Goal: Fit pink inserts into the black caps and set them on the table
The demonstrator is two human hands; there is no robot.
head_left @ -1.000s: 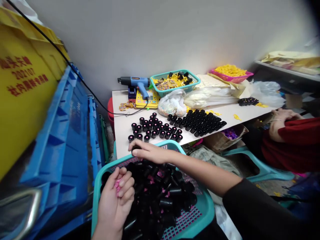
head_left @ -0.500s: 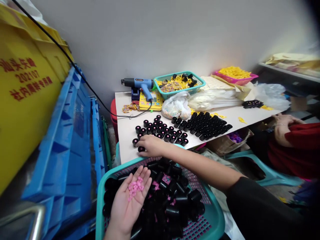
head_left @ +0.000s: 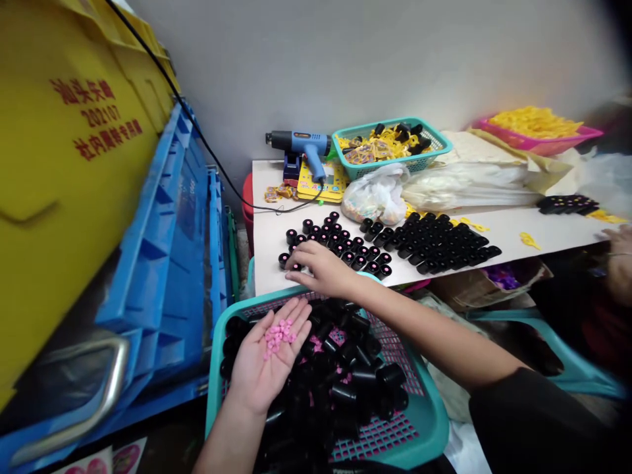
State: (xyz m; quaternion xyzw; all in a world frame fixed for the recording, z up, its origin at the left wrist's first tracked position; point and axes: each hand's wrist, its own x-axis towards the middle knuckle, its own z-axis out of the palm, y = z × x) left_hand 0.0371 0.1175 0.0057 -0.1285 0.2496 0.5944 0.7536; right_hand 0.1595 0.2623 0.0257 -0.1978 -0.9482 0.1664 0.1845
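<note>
Left hand [head_left: 269,359]: palm up over the near left part of a teal basket [head_left: 429,428], fingers spread flat, not closed. Small pink pieces [head_left: 278,334]: a loose heap lying on that palm. Black tubes [head_left: 345,388]: piled in the basket, with pink bits among them. Right hand [head_left: 323,268]: stretched across the basket to the front edge of a white table [head_left: 518,227], palm down, fingertips at the nearest black caps [head_left: 340,245]; whether it pinches one cannot be told. These caps stand upright in rows, many showing a pink centre. Second batch of plain black caps [head_left: 439,240]: just to the right, close-packed. Further back on the table: blue heat gun [head_left: 303,145], smaller teal basket [head_left: 429,155] of yellow and black parts, plastic bag [head_left: 378,201], pink tray [head_left: 538,139] of yellow pieces. Left side: yellow crate [head_left: 64,164] and blue crates [head_left: 168,250]. Far right edge: another person's hand [head_left: 617,260].
</note>
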